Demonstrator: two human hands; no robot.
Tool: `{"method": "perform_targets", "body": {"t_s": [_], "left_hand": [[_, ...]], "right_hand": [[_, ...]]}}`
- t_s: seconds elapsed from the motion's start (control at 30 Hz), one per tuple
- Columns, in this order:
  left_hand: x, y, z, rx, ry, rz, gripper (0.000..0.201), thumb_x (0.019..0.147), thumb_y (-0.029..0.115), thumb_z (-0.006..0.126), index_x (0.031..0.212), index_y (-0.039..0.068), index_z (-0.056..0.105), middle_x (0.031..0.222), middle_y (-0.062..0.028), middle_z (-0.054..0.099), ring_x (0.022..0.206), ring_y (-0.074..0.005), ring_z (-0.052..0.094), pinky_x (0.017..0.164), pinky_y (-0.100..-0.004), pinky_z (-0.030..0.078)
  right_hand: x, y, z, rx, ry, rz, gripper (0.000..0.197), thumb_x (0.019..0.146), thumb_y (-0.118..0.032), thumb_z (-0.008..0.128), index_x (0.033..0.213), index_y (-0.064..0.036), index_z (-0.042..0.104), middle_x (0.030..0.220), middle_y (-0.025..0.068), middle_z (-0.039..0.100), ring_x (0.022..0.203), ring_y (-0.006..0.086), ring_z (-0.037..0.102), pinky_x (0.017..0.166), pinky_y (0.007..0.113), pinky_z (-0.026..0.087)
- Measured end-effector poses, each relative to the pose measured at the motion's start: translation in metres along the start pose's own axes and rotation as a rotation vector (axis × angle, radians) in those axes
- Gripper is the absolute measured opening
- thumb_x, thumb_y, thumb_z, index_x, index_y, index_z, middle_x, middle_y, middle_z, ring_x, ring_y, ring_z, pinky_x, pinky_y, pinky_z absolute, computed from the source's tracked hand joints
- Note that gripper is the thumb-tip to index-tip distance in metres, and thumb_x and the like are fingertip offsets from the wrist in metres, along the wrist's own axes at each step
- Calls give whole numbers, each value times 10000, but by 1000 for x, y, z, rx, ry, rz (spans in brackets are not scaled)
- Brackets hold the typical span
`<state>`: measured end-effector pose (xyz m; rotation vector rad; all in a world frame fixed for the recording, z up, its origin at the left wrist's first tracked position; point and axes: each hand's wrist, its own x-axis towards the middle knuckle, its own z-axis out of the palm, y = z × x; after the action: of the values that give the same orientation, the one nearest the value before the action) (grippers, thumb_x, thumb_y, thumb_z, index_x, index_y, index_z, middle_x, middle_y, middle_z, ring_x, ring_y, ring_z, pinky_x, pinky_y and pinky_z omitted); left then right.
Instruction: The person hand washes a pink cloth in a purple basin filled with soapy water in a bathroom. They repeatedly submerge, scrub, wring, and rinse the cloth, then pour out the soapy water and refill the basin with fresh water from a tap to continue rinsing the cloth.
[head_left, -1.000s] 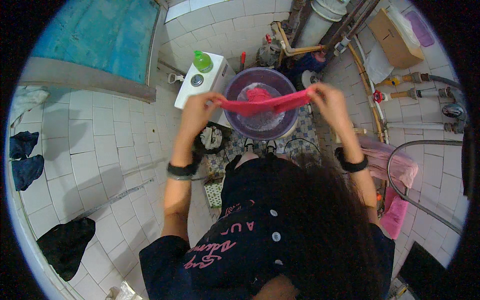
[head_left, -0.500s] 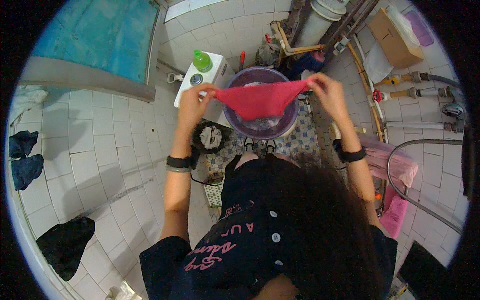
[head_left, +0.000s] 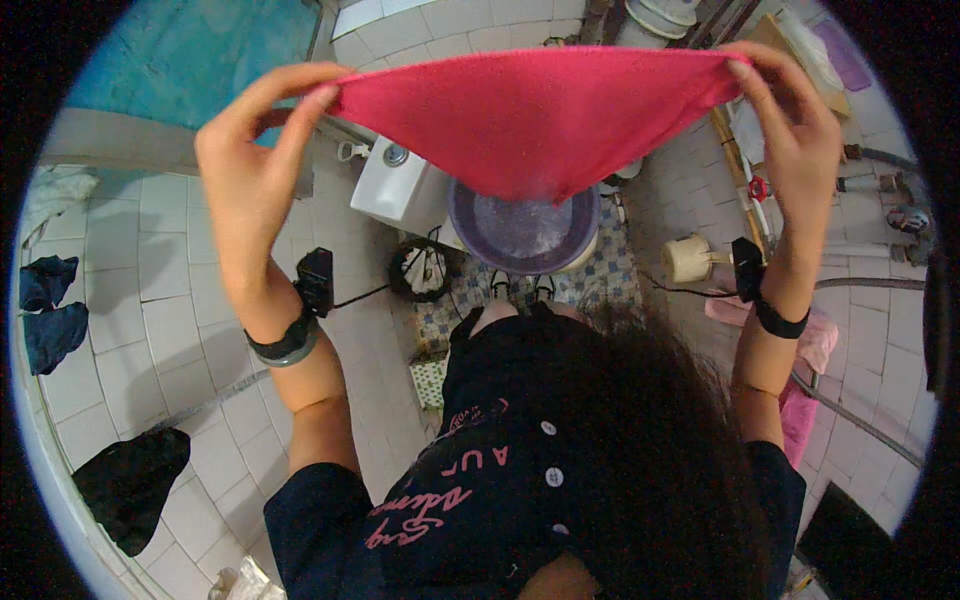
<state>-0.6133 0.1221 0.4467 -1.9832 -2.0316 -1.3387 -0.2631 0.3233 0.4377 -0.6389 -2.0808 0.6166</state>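
Note:
A pink-red cloth (head_left: 540, 120) is stretched wide between my two hands, its top edge nearly straight and its lower part tapering to a blurred point. My left hand (head_left: 250, 150) pinches one upper corner between thumb and fingers. At the opposite corner, my right hand (head_left: 798, 125) grips the edge the same way. Both arms are raised, each with a black band and small device at the wrist. Beneath the cloth stands a round purple basin (head_left: 470, 236) of sudsy-looking water, its far rim hidden by the fabric.
Left of the basin are a white toilet tank (head_left: 392, 190) and a black-lined bin (head_left: 420, 285). To the right are a cream mug (head_left: 687, 260), pipes with a red valve (head_left: 758, 188), a hose (head_left: 870, 433) and pink cloths (head_left: 815, 340). Dark garments (head_left: 135, 490) lie at far left.
Both hands have risen and spread apart, lifting the cloth up from just over the basin. It now looks larger, and covers the green bottle seen before.

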Motion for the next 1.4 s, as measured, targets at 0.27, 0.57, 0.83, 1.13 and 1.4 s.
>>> {"method": "perform_targets", "body": {"t_s": [0.27,0.57,0.83,1.13,1.4], "left_hand": [[-72,-98,98,-134,-462,-328,131,912,79,669,1016,70,747,967,-50,762,822,-140,690,710,-300,535],[-242,-245,293,-104,-854,-552,116,824,86,671,913,118,739,805,-121,709,792,-337,686,718,-458,539],[-219,-349,424,113,-486,-722,163,879,134,604,965,134,742,877,-164,717,828,-375,693,730,-467,547],[-228,-350,504,653,-1110,-598,184,907,111,563,947,113,743,1008,-70,732,1043,-322,679,866,-501,541],[-286,-336,566,772,-764,-170,807,886,233,622,1590,246,227,1623,-94,258,1395,-348,397,1022,-647,402]], "right_hand": [[-85,99,81,-37,-268,291,185,923,-180,695,1032,-32,719,858,94,729,773,149,683,709,297,521],[-257,262,224,8,-697,724,128,868,-113,713,968,-33,721,843,110,728,740,204,695,707,332,540],[-271,408,322,-100,-391,813,207,842,-239,751,955,-66,735,861,136,735,768,262,719,710,381,552],[-310,402,391,-489,-802,829,230,813,-205,708,1006,-81,718,937,168,698,908,351,694,768,440,573],[-349,402,454,-818,-945,409,1000,747,-301,792,1576,-250,236,1578,129,287,1412,406,336,1075,564,392]]}}
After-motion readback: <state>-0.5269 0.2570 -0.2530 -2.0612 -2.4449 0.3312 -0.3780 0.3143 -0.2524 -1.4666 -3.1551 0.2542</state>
